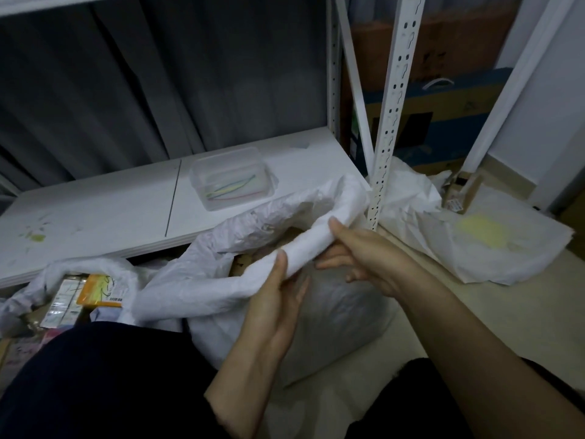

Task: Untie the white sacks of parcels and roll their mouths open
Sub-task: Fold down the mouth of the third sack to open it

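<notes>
Left hand (278, 299), right hand (361, 255) mid-roll

Both pinch the rolled rim (319, 245) of the middle white sack (335, 315) on the floor (474, 312), thumbs on top. Untied; roll partly done (far edge loose). Left sack (91, 267) gapes, parcels (95, 289) showing. Right sack (474, 248): cannot tell.

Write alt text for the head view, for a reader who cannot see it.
The left hand and right hand grip the rolled mouth of a white sack on the floor, thumbs on top. A second opened sack of parcels lies to its left; a clear plastic box sits on a low white shelf behind.
</notes>
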